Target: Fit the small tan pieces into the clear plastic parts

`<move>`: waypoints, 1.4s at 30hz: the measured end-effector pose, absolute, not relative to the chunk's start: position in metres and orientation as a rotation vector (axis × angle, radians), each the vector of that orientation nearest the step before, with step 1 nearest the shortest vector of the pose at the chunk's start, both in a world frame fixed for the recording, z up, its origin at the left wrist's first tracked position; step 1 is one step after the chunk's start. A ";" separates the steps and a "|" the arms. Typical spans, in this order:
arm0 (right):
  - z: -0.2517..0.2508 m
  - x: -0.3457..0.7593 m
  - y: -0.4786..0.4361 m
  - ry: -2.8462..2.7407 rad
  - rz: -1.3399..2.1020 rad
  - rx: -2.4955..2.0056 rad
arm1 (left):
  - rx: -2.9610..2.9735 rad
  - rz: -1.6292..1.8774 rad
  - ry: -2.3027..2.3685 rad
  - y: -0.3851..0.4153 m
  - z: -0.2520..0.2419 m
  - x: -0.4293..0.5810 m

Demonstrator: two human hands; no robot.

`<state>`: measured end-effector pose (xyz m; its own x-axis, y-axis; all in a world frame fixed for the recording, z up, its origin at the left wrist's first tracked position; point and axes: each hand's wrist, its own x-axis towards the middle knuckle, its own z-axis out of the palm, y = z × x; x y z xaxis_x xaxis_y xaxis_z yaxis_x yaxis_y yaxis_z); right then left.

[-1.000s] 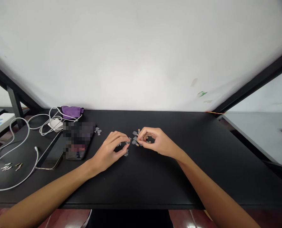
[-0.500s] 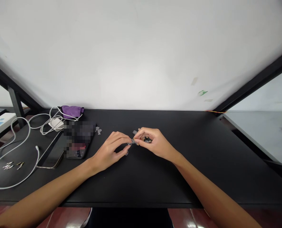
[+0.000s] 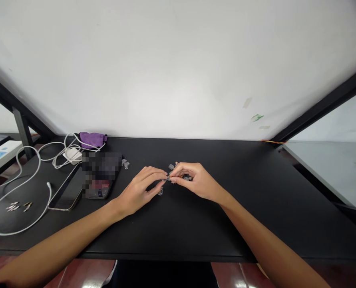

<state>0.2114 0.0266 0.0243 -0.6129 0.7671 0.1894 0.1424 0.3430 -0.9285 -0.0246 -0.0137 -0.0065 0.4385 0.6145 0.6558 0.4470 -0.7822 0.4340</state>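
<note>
My left hand (image 3: 140, 188) and my right hand (image 3: 197, 181) meet over the middle of the black table. Thumb and fingers of both pinch a tiny clear plastic piece (image 3: 168, 179) between them; its exact kind is too small to make out. Just below the left fingertips lies a loose clear piece (image 3: 160, 192). Another clear piece (image 3: 171, 167) rests behind the right fingers. Under my right palm, partly hidden, is a cluster of small clear and brass-coloured bits (image 3: 187, 177).
Two phones, one dark (image 3: 66, 191) and one partly blurred (image 3: 97, 193), lie to the left. Near them are clear pieces (image 3: 126, 164), a looping white cable (image 3: 42, 216), a white charger (image 3: 72, 155), a purple pouch (image 3: 92, 139) and small metal bits (image 3: 12, 207).
Both hands stay close together; the fingertips have drawn slightly nearer and cover more of the clear piece. The camera view has shifted a little.
</note>
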 end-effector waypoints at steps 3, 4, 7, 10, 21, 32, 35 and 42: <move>0.025 0.211 0.026 -1.982 1.268 -0.788 | 2.492 1.262 0.933 -0.013 -0.006 -0.025; 0.024 0.211 0.026 -1.981 1.266 -0.790 | 2.493 1.262 0.934 -0.013 -0.006 -0.025; 0.024 0.211 0.027 -1.981 1.260 -0.798 | 2.491 1.261 0.933 -0.013 -0.006 -0.025; 0.023 0.211 0.027 -1.981 1.250 -0.804 | 2.486 1.258 0.925 -0.013 -0.006 -0.025; 0.022 0.212 0.029 -1.994 1.223 -0.799 | 2.510 1.274 0.898 -0.012 -0.008 -0.026; 0.021 0.213 0.029 -1.999 1.202 -0.799 | 2.511 1.288 0.889 -0.012 -0.008 -0.025; 0.021 0.213 0.029 -2.001 1.205 -0.795 | 2.513 1.284 0.890 -0.012 -0.007 -0.025; 0.022 0.213 0.029 -2.017 1.185 -0.793 | 2.518 1.280 0.878 -0.012 -0.007 -0.025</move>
